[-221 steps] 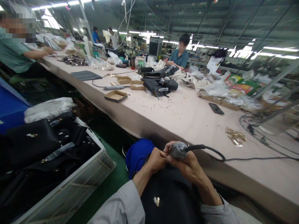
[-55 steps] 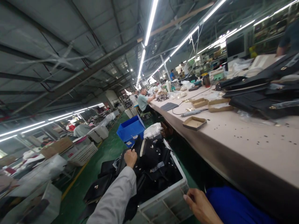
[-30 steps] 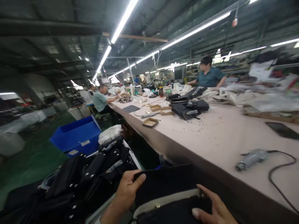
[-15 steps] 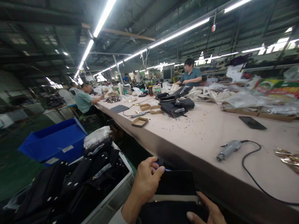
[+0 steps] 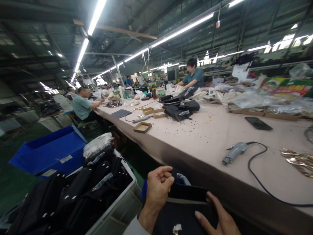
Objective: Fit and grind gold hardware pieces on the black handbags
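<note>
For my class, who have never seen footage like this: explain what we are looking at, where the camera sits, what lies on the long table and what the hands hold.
There is no machine here. The one picture comes from a camera worn on a person's head, looking forward and down, so the two hands at the bottom are that person's own. The left hand pinches the top edge of a black handbag in the lap; the right hand rests on the bag's front. On the long table lie a grey corded hand tool, a dark phone, gold metal fittings, small cardboard trays, scattered small parts and more black bags. Beside the table stands a white crate heaped with black bags. Other people work farther along.
</note>
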### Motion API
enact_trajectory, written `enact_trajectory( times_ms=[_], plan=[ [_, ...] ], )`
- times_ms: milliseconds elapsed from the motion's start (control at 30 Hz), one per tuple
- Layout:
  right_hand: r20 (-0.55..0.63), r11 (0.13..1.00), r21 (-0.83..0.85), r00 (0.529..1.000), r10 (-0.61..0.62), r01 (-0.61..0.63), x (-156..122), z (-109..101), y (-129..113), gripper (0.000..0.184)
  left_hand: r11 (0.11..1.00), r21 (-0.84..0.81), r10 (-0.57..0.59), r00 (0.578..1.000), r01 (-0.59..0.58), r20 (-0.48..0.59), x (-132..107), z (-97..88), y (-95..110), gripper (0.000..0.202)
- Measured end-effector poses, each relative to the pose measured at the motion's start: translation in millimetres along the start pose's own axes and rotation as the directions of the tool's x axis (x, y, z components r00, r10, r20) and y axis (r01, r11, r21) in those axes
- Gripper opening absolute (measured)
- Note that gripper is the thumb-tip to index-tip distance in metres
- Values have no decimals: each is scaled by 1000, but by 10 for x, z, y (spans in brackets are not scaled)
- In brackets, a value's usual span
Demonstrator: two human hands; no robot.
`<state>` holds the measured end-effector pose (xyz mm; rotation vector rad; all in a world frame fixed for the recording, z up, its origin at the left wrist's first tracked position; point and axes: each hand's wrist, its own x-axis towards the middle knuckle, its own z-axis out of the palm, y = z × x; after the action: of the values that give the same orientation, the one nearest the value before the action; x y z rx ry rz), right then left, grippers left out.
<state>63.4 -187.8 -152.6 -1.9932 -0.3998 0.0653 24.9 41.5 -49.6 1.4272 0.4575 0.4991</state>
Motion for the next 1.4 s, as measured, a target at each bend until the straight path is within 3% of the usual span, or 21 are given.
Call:
enact_trajectory(
  times_ms=[100, 167, 300, 400, 500, 600, 767, 900, 1067, 1233, 1400],
  plan=[
    [-156, 954, -80, 942, -297, 287, 222, -77, -275, 59, 1000, 27, 8, 1000, -8, -5, -73, 28, -182, 36],
    [-110, 911, -65, 904, -412, 407, 362, -101, -503, 46, 998, 57, 30, 999, -29, -13, -142, 43, -257, 35],
    [66, 897, 63, 895, -441, 437, 555, -4, -857, 33, 982, 160, 102, 995, -104, 23, -254, 53, -263, 18],
    [144, 866, 197, 860, -489, 459, 600, 109, -959, 21, 969, 198, 142, 989, -145, 29, -284, 45, -242, 7],
    [121, 813, 322, 831, -543, 485, 585, 154, -954, 21, 957, 220, 193, 981, -190, 10, -287, 44, -253, 7],
    [111, 809, 400, 853, -510, 432, 553, 143, -914, 17, 937, 286, 223, 974, -202, -46, -299, 62, -274, 9],
    [188, 867, 416, 907, -376, 274, 523, 163, -847, 17, 986, 164, 6, 998, 3, -55, -350, 94, -308, 17],
    [175, 882, 397, 923, -343, 253, 538, 205, -788, 3, 996, -12, -85, 994, 84, -73, -350, 88, -368, 23],
    [199, 892, 288, 889, -412, 349, 538, 231, -763, 14, 982, -126, -153, 986, 143, -66, -349, 84, -454, 33],
    [105, 811, 316, 831, -546, 493, 485, 299, -729, 20, 948, -238, -240, 966, 212, -97, -370, 130, -433, 37],
    [111, 787, 383, 822, -559, 483, 453, 312, -673, 23, 914, -229, -361, 928, 334, -89, -357, 154, -338, 41]
  ],
)
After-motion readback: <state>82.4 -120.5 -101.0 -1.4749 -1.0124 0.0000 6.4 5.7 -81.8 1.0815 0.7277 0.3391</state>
